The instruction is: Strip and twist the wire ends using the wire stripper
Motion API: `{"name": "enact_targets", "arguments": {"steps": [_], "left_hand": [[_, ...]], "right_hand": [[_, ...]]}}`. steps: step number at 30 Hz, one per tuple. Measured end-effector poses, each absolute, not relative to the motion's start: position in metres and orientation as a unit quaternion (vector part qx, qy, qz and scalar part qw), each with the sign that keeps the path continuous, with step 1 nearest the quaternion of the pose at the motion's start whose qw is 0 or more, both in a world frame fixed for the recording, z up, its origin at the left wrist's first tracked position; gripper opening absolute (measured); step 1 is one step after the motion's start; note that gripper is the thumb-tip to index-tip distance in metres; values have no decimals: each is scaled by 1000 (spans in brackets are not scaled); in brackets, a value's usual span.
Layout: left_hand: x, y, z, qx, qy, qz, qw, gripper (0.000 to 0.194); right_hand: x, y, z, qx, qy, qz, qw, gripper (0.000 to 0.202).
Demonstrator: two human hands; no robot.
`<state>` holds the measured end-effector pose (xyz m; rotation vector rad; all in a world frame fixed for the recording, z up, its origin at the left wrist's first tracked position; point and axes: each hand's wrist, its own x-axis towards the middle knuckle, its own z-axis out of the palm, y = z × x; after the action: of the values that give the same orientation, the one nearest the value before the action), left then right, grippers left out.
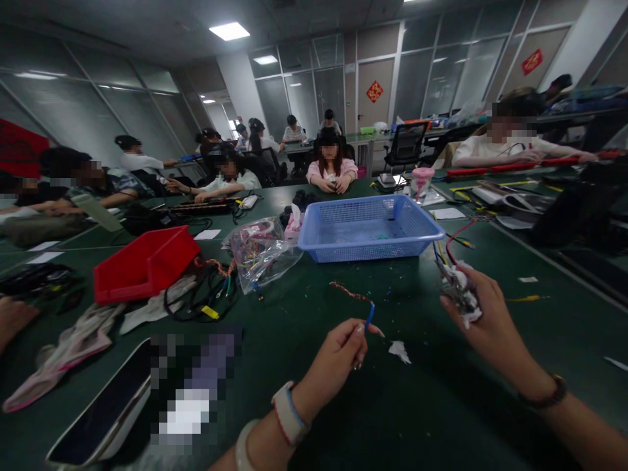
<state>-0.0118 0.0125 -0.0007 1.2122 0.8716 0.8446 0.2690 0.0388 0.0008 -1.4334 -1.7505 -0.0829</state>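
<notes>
My left hand [349, 341] pinches a short wire [369, 315] by its blue-covered end. The wire's bare copper strands stick out, twisted, up and to the left above the table. My right hand [483, 307] is closed around a crumpled white and grey wad [461, 294], apart from the left hand. Red, yellow and blue wires [449, 252] show behind the wad; whether they join it I cannot tell. A torn white scrap [400, 352] lies between the two hands, with tiny coloured bits scattered beyond it.
Ahead stands a blue perforated basket [360, 252]. To its left are a clear plastic bag [262, 252] of wires, a red bin [147, 265], black cables [184, 311] and pale gloves [78, 350]. A dark-topped case [105, 405] lies near left. Several people sit around the tables.
</notes>
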Motion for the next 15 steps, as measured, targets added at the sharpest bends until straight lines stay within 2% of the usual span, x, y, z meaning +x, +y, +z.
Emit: {"name": "enact_targets", "arguments": {"steps": [8,15], "left_hand": [[-9,10,2,512,352,339,706,39],[-9,14,-1,546,399,322,663,33]], "right_hand": [[263,36,1,-549,-734,-52,395,63],[255,28,-2,-549,-764,-10,340,69]]}}
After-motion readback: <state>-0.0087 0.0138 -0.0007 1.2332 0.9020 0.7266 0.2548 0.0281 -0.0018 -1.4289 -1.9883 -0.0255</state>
